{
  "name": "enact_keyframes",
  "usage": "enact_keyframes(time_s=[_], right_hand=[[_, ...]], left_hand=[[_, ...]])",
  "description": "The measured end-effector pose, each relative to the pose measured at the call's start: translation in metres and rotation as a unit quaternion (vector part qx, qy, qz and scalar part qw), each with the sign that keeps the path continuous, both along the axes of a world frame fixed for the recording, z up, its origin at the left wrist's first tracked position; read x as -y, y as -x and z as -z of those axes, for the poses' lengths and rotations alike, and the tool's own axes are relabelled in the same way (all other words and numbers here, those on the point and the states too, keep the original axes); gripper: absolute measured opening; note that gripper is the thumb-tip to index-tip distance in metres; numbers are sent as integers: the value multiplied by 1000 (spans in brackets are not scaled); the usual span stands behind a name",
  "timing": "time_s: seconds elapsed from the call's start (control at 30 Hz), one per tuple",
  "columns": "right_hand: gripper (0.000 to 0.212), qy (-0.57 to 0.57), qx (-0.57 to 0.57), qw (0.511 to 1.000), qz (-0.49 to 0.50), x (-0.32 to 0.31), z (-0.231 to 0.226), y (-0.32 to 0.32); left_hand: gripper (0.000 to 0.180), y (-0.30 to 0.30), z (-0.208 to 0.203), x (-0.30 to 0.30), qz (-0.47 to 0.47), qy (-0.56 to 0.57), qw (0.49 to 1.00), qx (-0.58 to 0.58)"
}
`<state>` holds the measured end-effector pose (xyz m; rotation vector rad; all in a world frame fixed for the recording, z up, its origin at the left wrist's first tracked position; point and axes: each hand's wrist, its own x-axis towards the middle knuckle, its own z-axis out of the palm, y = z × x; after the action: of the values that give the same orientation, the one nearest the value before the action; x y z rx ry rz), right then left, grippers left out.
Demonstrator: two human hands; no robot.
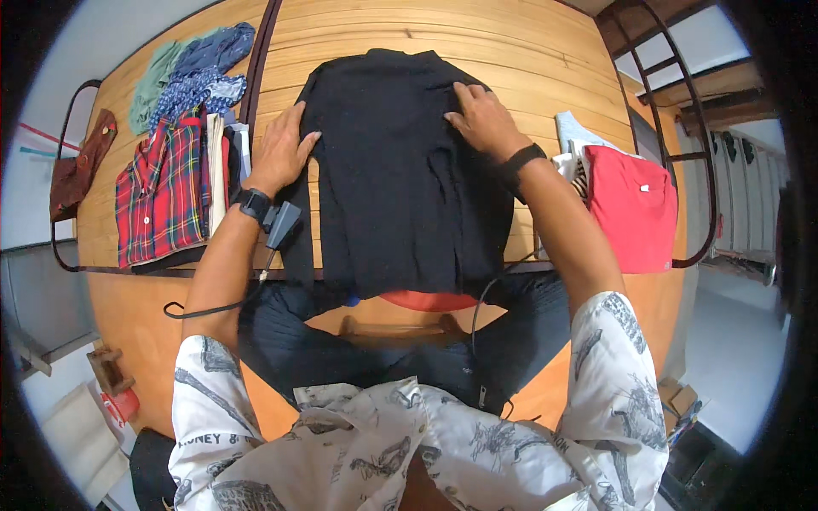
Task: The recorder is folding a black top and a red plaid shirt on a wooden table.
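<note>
A black long-sleeved top (388, 170) lies spread out on the slatted wooden surface, its collar at the far end and its hem hanging over the near edge. My left hand (279, 152) rests at its left shoulder and sleeve, fingers stretched and thumb apart. On the right shoulder lies my right hand (486, 121), its fingers and thumb also spread against the cloth. The left sleeve runs down beside the body of the top, with a strip of wood showing between them. Most of the right sleeve is hard to make out.
Left of the top lie a folded red plaid shirt (162, 192) and crumpled blue and green clothes (200, 72). Folded garments, a red one (630, 209) uppermost, are stacked at right. Metal rails (711, 170) border the wooden surface (358, 25). A cable (213, 313) hangs from my left wrist device.
</note>
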<state>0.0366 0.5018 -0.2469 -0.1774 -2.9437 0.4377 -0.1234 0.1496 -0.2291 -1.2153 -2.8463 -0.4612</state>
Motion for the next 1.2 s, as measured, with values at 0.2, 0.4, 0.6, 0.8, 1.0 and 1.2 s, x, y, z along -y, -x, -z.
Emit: enact_keyframes(time_s=[0.2,0.4,0.6,0.8,1.0,1.2], right_hand=[[65,-42,4,998,-36,-45,9,-1],[62,-12,10,998,-58,-82,6,4],[51,43,-53,994,-84,-64,-14,18],[46,29,-47,997,-46,-47,-14,46],[66,-6,63,998,-24,-35,-7,70],[83,-46,104,993,20,-30,-21,96]], left_hand=[[66,63,24,-3,37,44,998,1],[65,100,-4,-14,21,158,987,-7],[61,80,-31,-34,62,37,997,9],[52,70,-8,-83,149,-14,989,-8],[58,82,5,-91,66,99,991,-67],[85,95,-3,-103,-23,186,982,-28]])
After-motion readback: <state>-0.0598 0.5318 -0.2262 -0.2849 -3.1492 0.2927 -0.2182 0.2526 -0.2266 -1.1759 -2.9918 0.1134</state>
